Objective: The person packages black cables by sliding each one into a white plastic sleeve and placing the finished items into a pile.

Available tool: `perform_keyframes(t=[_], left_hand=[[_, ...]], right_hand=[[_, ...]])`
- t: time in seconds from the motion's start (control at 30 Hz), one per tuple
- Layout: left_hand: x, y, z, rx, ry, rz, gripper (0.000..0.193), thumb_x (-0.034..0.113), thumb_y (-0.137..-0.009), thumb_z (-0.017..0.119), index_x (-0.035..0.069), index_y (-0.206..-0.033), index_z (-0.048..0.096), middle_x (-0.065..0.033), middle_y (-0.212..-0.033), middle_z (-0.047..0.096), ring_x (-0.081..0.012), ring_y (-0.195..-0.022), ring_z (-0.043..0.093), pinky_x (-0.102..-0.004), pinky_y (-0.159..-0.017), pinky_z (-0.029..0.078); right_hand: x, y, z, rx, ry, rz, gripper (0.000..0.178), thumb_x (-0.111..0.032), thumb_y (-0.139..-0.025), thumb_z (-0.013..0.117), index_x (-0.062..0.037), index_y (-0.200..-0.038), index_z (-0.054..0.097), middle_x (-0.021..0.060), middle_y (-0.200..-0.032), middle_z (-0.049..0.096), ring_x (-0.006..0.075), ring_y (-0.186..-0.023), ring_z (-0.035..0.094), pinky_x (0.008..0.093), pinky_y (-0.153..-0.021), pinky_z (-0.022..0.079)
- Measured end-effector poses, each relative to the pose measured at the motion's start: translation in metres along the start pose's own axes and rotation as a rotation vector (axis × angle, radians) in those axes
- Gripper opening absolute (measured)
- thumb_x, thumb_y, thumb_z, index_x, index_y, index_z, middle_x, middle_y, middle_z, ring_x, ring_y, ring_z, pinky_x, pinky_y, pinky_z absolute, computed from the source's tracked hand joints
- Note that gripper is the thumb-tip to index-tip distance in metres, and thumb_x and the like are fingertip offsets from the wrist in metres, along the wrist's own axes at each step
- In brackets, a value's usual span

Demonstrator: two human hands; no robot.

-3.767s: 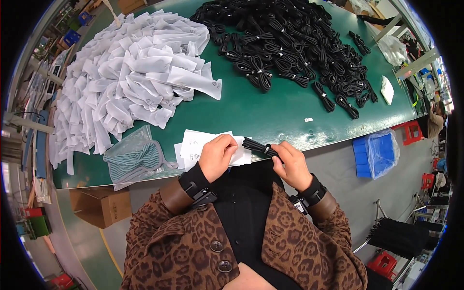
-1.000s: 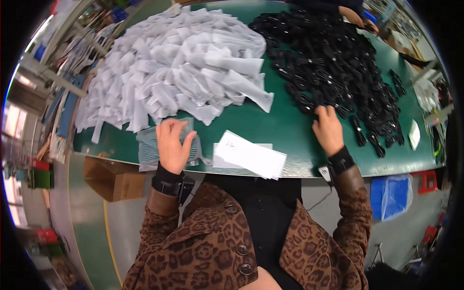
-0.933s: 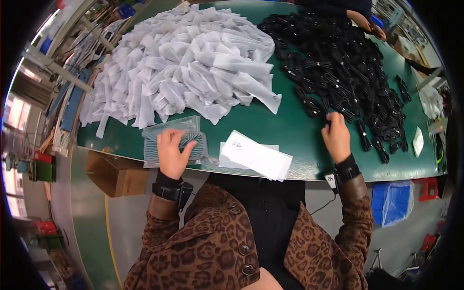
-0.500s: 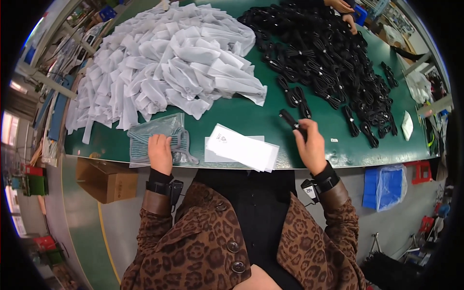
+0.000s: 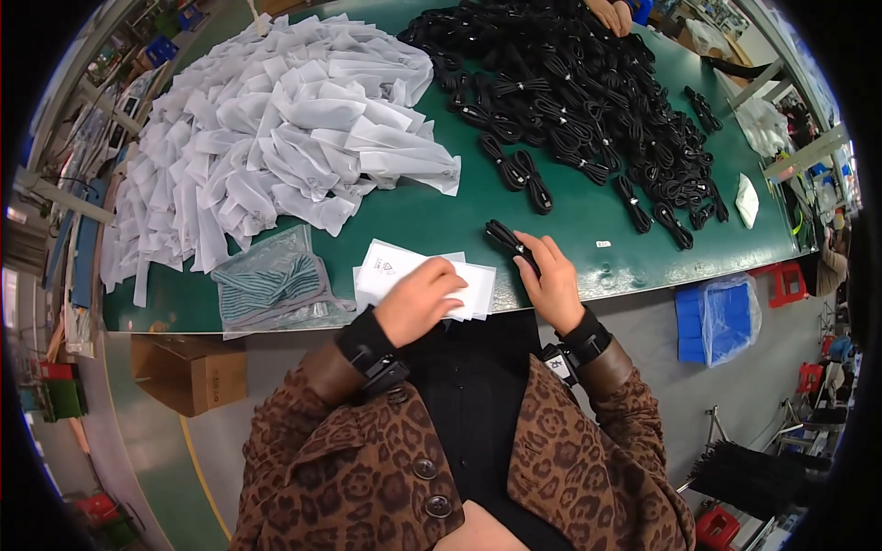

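My left hand [image 5: 423, 301] is over a small stack of flat white plastic bags [image 5: 381, 266] at the table's front edge, its fingers bent and pinching at the top bag. Just to the right, my right hand [image 5: 551, 283] is closed on a bundled black cable [image 5: 502, 235], whose far end sticks out beyond the fingers. Left of the stack lies a clear plastic bag [image 5: 273, 289] with a striped teal and grey cloth item inside.
A big heap of filled white bags [image 5: 294, 119] covers the table's left. Bundled black cables [image 5: 588, 110] are piled at the right, where another person's hand [image 5: 611, 16] reaches in. Below the table stand a cardboard box [image 5: 197, 376] and a blue bin [image 5: 707, 321].
My left hand has left the clear bag with the striped cloth and moved right onto the white bags. My right hand has brought the black cable leftward, nearer the stack. The view has shifted somewhat.
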State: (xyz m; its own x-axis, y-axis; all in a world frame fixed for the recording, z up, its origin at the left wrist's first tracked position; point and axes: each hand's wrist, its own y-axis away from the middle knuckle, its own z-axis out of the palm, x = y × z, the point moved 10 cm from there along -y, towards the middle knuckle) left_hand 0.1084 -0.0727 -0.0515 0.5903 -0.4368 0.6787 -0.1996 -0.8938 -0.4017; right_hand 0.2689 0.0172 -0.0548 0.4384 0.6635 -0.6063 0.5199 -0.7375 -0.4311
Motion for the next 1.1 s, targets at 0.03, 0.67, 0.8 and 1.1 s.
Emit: perform_keyframes(t=[0.03, 0.67, 0.8, 1.1], left_hand=[[0.0, -0.004, 0.012, -0.037, -0.048, 0.008, 0.022, 0.002, -0.08, 0.072, 0.0, -0.1, 0.064, -0.0128, -0.099, 0.059, -0.0304, -0.093, 0.061, -0.0353, -0.079, 0.051], [0.006, -0.015, 0.006, 0.075, -0.202, 0.04, 0.006, 0.0, -0.088, 0.064, 0.0, -0.092, 0.06, -0.0124, -0.085, 0.06, -0.0269, -0.075, 0.061, -0.0323, -0.067, 0.049], [-0.011, -0.011, 0.017, 0.012, -0.013, -0.149, 0.006, 0.002, -0.088, 0.063, 0.0, -0.09, 0.057, -0.0131, -0.088, 0.06, -0.0305, -0.076, 0.06, -0.0369, -0.068, 0.049], [-0.011, -0.013, 0.005, 0.107, 0.154, -0.216, 0.008, -0.004, -0.085, 0.063, 0.001, -0.091, 0.059, -0.0124, -0.095, 0.06, -0.0305, -0.084, 0.06, -0.0366, -0.072, 0.049]], right_hand=[[-0.001, 0.002, -0.001, 0.003, 0.006, 0.005, 0.035, -0.002, -0.088, 0.066, -0.0043, -0.122, 0.062, 0.0147, -0.088, 0.056, 0.0322, -0.069, 0.057, 0.0374, -0.061, 0.046], [-0.033, 0.029, -0.008, -0.129, -0.2, -0.002, 0.04, 0.0, -0.085, 0.068, -0.0032, -0.124, 0.063, 0.0114, -0.083, 0.055, 0.0258, -0.069, 0.055, 0.0334, -0.063, 0.046], [-0.031, 0.029, -0.005, -0.142, -0.241, 0.031, 0.038, -0.002, -0.085, 0.068, -0.0031, -0.124, 0.063, 0.0114, -0.083, 0.056, 0.0253, -0.07, 0.056, 0.033, -0.064, 0.046], [-0.027, 0.028, 0.013, -0.293, -0.249, 0.001, 0.03, -0.007, -0.089, 0.067, -0.0006, -0.118, 0.063, 0.013, -0.089, 0.062, 0.0279, -0.078, 0.062, 0.033, -0.067, 0.049]])
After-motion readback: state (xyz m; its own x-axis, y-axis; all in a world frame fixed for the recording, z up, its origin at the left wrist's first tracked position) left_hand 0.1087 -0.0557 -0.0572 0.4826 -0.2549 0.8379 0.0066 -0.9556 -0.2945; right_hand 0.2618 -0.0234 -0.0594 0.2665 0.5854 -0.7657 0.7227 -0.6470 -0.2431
